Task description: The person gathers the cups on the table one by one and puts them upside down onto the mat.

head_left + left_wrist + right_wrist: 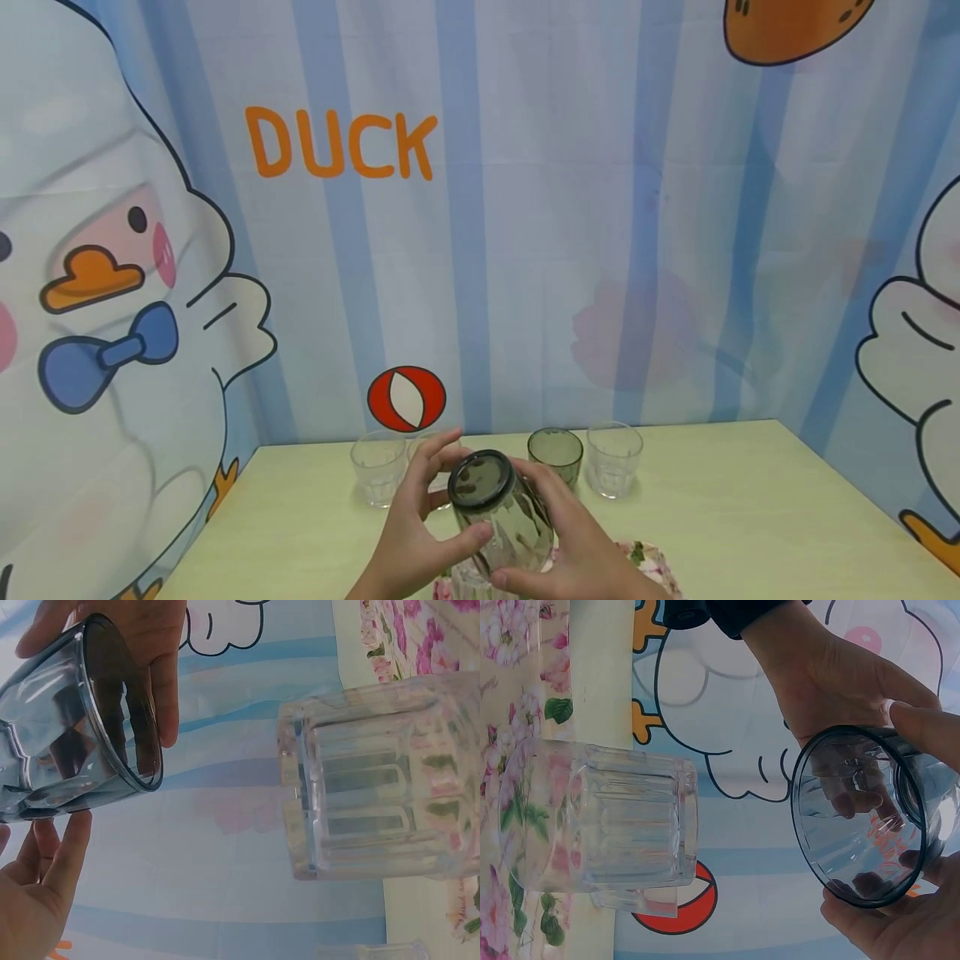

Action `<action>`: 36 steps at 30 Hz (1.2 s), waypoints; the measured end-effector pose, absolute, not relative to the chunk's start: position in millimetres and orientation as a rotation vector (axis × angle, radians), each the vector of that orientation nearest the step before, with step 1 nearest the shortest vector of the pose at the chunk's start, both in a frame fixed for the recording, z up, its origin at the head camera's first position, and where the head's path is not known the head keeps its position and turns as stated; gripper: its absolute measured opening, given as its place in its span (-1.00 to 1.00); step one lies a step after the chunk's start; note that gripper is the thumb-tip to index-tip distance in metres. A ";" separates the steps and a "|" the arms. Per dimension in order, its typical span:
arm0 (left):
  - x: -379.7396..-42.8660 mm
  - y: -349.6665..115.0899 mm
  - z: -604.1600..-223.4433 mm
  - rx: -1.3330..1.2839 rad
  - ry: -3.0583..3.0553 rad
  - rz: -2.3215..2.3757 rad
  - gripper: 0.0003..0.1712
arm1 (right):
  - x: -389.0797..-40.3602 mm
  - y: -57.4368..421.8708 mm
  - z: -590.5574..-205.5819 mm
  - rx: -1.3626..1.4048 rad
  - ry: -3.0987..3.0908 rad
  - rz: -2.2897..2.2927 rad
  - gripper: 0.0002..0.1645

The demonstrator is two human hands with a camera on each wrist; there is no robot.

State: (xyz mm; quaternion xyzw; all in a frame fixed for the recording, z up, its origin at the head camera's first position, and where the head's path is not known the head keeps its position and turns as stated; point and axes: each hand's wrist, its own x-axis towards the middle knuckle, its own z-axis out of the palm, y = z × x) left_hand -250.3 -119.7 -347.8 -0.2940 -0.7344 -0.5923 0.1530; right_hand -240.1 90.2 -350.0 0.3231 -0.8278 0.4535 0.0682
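Note:
A smoky grey-green drinking glass (517, 525) is tilted upside down in the air, its thick base toward the head camera. My left hand (412, 521) holds its left side, with the thumb across the front. On the other side my right hand (577, 533) grips it, thumb low and fingers behind. Below it, a clear ribbed glass (375, 780) stands base up on a flower-patterned surface (656, 567). Both wrist views show a gap between the grey glass's rim and the clear glass's base. In the head view the clear glass is mostly hidden.
Toward the back of the pale yellow table (735, 500) stand a clear glass (378, 471), a grey-green glass (555, 458) and another clear glass (615, 462). One more clear glass is partly hidden behind my left hand. A duck-print curtain (540, 250) hangs behind.

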 end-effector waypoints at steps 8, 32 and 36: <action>-250.2 -119.2 -347.9 -0.823 -2.116 -1.703 -0.13 | -238.7 88.8 -350.0 0.933 -2.500 1.392 0.00; -247.1 -115.7 -346.6 -0.803 -2.148 -1.863 -0.22 | -236.9 85.8 -349.9 0.806 -2.450 1.561 -0.04; -246.5 -113.9 -346.3 -0.785 -2.157 -1.874 -0.21 | -236.6 85.8 -349.4 0.801 -2.458 1.557 -0.04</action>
